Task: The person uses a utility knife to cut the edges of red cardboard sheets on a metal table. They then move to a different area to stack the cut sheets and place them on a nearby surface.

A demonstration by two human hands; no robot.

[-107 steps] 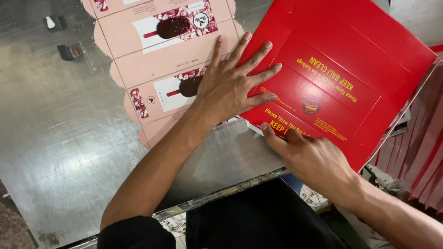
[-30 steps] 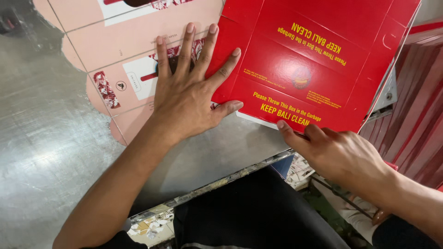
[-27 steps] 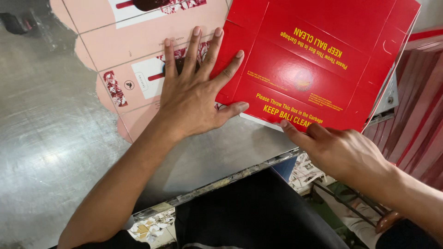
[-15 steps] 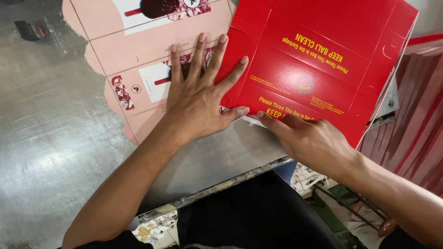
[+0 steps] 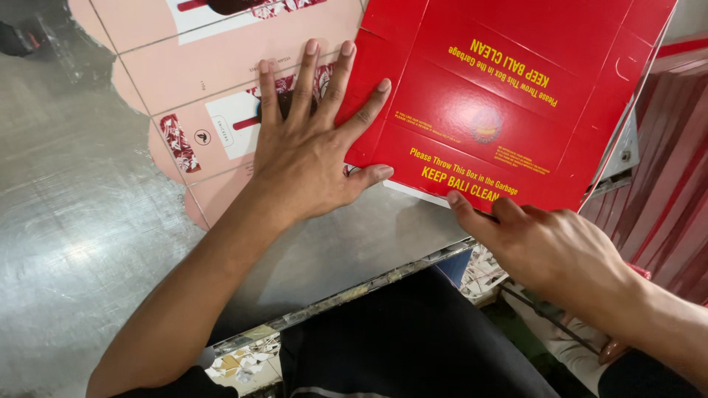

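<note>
The left hand (image 5: 310, 151) lies flat, fingers spread, across the pink carton sheet (image 5: 221, 81) and the left edge of the red box sheet (image 5: 509, 96), whose near edge the right hand (image 5: 553, 250) pinches on the metal table (image 5: 81, 236).

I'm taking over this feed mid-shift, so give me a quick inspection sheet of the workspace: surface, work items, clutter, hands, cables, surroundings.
Surface: scuffed metal table.
Work items: flat red carton blank with yellow print, lying partly over a flat pink carton blank printed with an ice-cream bar.
Clutter: small dark object at the table's far left corner; paper scraps below the table edge.
Hands: left hand spread flat across both blanks; right hand at the red blank's near edge, index finger touching it.
Cables: nothing seen.
Surroundings: stack of red sheets at right; dark trousers below.
</note>
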